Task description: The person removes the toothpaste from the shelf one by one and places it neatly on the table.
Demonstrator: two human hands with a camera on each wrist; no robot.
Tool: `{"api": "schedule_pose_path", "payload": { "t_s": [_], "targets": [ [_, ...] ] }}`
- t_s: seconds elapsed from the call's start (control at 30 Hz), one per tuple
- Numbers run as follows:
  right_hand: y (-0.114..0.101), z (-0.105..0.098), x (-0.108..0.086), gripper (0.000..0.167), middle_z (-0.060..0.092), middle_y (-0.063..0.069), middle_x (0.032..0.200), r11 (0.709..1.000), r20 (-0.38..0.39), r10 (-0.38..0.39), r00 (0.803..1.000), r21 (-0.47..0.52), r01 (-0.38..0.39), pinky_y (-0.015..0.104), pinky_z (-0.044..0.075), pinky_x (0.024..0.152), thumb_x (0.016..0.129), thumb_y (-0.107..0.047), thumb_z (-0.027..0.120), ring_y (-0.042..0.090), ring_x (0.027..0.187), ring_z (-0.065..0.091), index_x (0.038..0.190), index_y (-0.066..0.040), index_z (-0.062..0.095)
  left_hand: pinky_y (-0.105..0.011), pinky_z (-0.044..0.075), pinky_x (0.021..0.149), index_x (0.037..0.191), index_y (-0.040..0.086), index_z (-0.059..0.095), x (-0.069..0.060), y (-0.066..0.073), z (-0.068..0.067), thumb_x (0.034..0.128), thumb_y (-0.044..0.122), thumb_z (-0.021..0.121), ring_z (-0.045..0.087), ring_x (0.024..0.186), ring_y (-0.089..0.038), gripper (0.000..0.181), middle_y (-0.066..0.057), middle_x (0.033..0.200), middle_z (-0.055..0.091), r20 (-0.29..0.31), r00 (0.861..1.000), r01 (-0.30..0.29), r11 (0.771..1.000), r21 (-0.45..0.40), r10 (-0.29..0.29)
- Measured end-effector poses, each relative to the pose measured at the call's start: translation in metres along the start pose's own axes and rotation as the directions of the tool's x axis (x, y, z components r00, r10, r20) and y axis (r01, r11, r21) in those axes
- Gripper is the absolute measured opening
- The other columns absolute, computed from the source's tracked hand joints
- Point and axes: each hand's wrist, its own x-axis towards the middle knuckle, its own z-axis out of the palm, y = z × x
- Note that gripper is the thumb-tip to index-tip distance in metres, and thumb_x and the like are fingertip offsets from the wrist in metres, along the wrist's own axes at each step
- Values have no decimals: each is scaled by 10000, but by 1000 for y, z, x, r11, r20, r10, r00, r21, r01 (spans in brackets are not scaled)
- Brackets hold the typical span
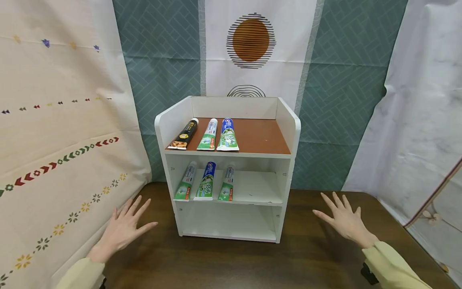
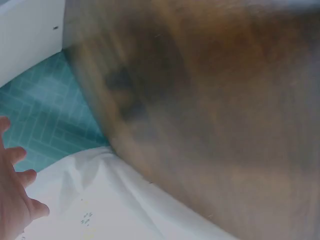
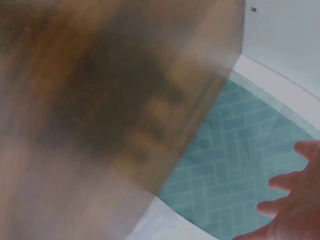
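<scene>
Six tubes (image 1: 205,182) rightward of left grip (image 1: 122,228)

"Crest" on two blue-green tubes (image 1: 227,136) (image 1: 206,182)

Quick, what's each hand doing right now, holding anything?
Left hand: open, fingers spread, holding nothing.
Right hand: open, fingers spread, holding nothing.

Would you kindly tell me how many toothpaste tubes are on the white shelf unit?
6. Top level, left to right: black tube, white-green tube, blue-green tube. Middle level, left to right: second white-green tube, second blue-green tube, third white-green tube. None seems hidden.
</scene>
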Motion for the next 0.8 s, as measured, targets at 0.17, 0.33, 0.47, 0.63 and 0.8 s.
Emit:
{"api": "schedule_pose_path", "payload": {
  "t_s": [0.17, 0.33, 0.47, 0.63, 0.8],
  "targets": [
    [-2, -16, 7, 767, 172, 334, 1383, 999, -1, -29, 1000, -22, 29, 766, 57, 750, 878, -559, 434, 564, 1202, 122, 1449, -115, 177, -687, 45, 877, 1447, 208, 228, 10, 1, -16, 811, 581, 530, 189, 1265, -399, 797, -191, 1426, 228, 8, 1000, -3, 1000, -7, 3],
    [-12, -38, 20, 774, 123, 332, 1399, 998, 18, -30, 999, 63, 29, 741, 82, 783, 885, -555, 425, 556, 1212, 100, 1456, -118, 139, -665, 65, 899, 1451, 182, 207, 24, 1, -42, 808, 535, 571, 168, 1271, -408, 819, -209, 1425, 212, -12, 1000, -26, 997, -66, 25],
    [-23, -61, 35, 778, 90, 337, 1403, 990, 19, -47, 999, 133, 44, 705, 101, 839, 891, -547, 423, 553, 1217, 85, 1453, -90, 138, -632, 163, 898, 1448, 163, 221, 40, 3, -69, 807, 471, 612, 193, 1257, -421, 812, -203, 1425, 211, -63, 997, -57, 989, -136, 49],
    [-36, -93, 52, 788, 65, 331, 1410, 988, -1, -71, 997, 139, 71, 688, 114, 863, 891, -541, 429, 548, 1222, 79, 1453, -83, 120, -630, 212, 867, 1450, 182, 213, 64, 11, -104, 811, 413, 639, 205, 1241, -442, 802, -175, 1445, 176, -90, 995, -62, 972, -228, 42],
    [-47, -122, 65, 783, 60, 320, 1417, 987, -40, -108, 993, 114, 112, 679, 124, 874, 896, -524, 436, 531, 1233, 84, 1452, -75, 115, -611, 160, 922, 1443, 164, 238, 83, 17, -131, 795, 343, 675, 188, 1247, -450, 802, -210, 1432, 184, -153, 986, -113, 956, -272, 73]
  ]
}}
